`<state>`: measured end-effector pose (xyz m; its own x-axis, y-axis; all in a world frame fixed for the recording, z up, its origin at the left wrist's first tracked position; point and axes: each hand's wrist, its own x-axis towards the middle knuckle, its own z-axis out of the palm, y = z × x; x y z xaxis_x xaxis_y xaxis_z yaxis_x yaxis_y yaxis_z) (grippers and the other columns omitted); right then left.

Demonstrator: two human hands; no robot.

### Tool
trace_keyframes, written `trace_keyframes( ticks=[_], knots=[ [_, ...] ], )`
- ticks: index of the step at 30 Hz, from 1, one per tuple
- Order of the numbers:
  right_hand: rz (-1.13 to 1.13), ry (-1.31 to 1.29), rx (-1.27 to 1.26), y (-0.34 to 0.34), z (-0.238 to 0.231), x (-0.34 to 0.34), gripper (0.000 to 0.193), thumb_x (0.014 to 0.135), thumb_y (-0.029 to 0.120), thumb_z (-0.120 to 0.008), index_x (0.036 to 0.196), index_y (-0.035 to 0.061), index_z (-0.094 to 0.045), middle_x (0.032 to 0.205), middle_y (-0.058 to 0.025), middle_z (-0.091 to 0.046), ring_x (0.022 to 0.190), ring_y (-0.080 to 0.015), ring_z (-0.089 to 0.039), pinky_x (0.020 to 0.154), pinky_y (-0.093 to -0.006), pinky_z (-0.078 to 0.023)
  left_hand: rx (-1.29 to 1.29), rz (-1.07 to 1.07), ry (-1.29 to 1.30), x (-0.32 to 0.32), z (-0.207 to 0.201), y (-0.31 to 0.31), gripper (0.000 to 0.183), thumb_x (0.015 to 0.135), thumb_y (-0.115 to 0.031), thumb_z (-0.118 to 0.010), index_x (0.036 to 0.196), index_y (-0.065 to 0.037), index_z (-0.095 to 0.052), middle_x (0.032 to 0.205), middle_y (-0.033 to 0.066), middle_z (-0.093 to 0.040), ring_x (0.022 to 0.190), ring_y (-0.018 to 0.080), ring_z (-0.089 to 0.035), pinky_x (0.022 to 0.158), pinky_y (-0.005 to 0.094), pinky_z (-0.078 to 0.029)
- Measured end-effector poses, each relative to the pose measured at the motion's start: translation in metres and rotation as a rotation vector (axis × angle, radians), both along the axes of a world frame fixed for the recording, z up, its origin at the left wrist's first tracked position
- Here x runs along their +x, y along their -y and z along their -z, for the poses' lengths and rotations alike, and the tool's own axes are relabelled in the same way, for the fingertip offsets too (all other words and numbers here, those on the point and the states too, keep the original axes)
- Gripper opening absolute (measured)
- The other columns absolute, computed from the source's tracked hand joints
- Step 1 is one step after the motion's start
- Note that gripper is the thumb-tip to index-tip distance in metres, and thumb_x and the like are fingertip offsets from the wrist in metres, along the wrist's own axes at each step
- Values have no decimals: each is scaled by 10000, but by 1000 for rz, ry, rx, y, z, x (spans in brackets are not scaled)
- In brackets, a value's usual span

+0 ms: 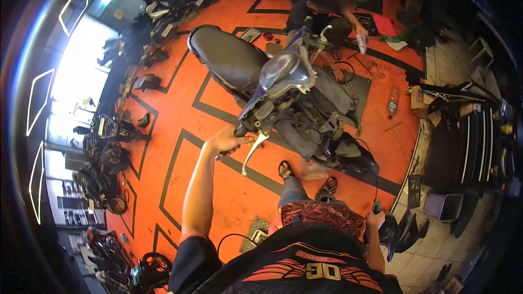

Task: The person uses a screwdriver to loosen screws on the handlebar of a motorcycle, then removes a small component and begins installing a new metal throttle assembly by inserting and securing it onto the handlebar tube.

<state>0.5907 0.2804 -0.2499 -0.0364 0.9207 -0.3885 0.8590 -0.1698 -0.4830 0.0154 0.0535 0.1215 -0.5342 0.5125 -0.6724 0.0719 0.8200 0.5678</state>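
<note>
A partly stripped scooter with a dark seat (226,57) stands in front of me, its front fairing off and inner parts exposed. My left hand (226,141) is closed round its handlebar grip (241,129), beside a pale metal brake lever (255,154). Low at the right, my right hand (375,219) is closed on a small dark thing with a green part (377,207). A thin black cable rises from it toward the scooter's front wheel (357,158). What kind of thing it is cannot be made out.
Beyond the scooter a person (327,22) crouches with a clear bottle (362,42) in one hand. Another bottle (392,106) and a T-handle wrench (397,139) lie on the orange floor. Parked motorcycles (106,152) line the left; a grey bin (444,207) is at right.
</note>
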Motion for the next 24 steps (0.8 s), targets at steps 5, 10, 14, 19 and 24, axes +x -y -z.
trace_keyframes(
  ticks=[5,10,14,19,24],
  knots=[
    [5,64,7,0,-19,-13,267,713,168,-723,854,-42,-637,767,-219,-678,747,-381,-688,692,-469,-539,-1,33,-267,11,15,12,360,858,-352,-741,791,-47,-561,583,69,-540,490,215,-535,487,374,-417],
    [-140,129,-9,8,-11,-11,298,719,194,-730,854,-51,-627,804,-244,-666,776,-406,-670,693,-484,-528,-196,68,-1508,52,63,17,340,842,-275,-695,1039,-50,-534,795,116,-674,748,322,-691,667,462,-509],
    [-241,117,-57,7,-17,-13,361,729,244,-755,839,-66,-606,806,-251,-645,782,-410,-655,675,-490,-511,-346,52,-1016,50,29,-1,373,808,-313,-742,981,-34,-566,721,123,-675,684,328,-682,657,459,-514],
    [-360,62,-7,-7,-11,-35,380,774,336,-700,664,-7,-578,596,-190,-579,561,-377,-582,543,-461,-466,-118,89,-96,5,-9,-4,251,851,-287,-713,920,-47,-683,704,23,-661,467,106,-509,427,307,-395],
    [-259,170,-3,-21,-24,-60,439,724,300,-682,914,-94,-641,915,-312,-659,925,-444,-656,773,-514,-519,76,66,-170,-1,26,13,296,828,-319,-751,921,-53,-660,709,53,-647,497,145,-516,482,331,-413]
  ],
)
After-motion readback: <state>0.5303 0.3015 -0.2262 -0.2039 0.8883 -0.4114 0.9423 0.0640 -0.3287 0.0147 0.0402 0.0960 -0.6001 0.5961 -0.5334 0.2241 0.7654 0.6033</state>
